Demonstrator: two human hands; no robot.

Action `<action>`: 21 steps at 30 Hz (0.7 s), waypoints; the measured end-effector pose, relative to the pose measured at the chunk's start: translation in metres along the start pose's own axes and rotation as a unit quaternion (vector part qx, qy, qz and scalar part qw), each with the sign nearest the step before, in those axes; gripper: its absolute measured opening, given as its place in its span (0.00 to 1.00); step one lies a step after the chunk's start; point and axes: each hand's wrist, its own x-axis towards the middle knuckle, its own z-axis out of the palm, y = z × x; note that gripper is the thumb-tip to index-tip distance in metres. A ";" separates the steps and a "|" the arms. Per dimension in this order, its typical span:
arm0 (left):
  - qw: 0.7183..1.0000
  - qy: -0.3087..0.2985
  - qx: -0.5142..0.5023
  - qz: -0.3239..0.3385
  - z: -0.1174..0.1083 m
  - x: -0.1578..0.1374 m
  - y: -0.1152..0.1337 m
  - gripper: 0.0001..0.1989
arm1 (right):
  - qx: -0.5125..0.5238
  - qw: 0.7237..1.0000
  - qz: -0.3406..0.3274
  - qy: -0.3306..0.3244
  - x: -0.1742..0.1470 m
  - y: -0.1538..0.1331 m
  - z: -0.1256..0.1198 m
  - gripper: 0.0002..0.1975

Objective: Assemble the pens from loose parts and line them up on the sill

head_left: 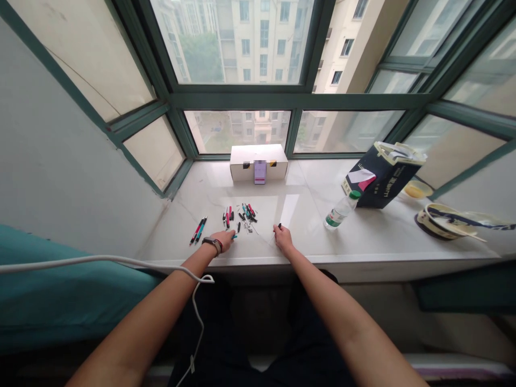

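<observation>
My left hand, with a watch on its wrist, is low over the white sill, its fingers closed on a small teal pen part. To the right, my right hand pinches a small black pen part; most of that piece is hidden by the fingers. Beyond and between the hands lies a loose pile of pen parts in black, red, teal and silver. Red and black barrels form a smaller group beside it. Farther left, several whole-looking pens lie side by side.
A white box with a purple pack in front stands by the window. On the right are a green-capped water bottle, a dark paper bag and a food bowl. A white cable crosses my left forearm.
</observation>
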 end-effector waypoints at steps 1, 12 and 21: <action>1.000 -0.003 0.012 0.002 -0.006 0.001 0.000 0.14 | -0.014 1.000 -0.009 0.010 0.001 0.002 0.000 0.15; 0.996 0.018 0.070 -0.047 -0.025 0.001 0.006 0.12 | -0.137 0.986 -0.082 0.049 0.011 0.014 -0.005 0.20; 0.995 0.082 -0.019 -0.044 0.006 -0.007 -0.004 0.14 | -0.134 0.987 -0.081 0.043 0.015 0.019 -0.006 0.19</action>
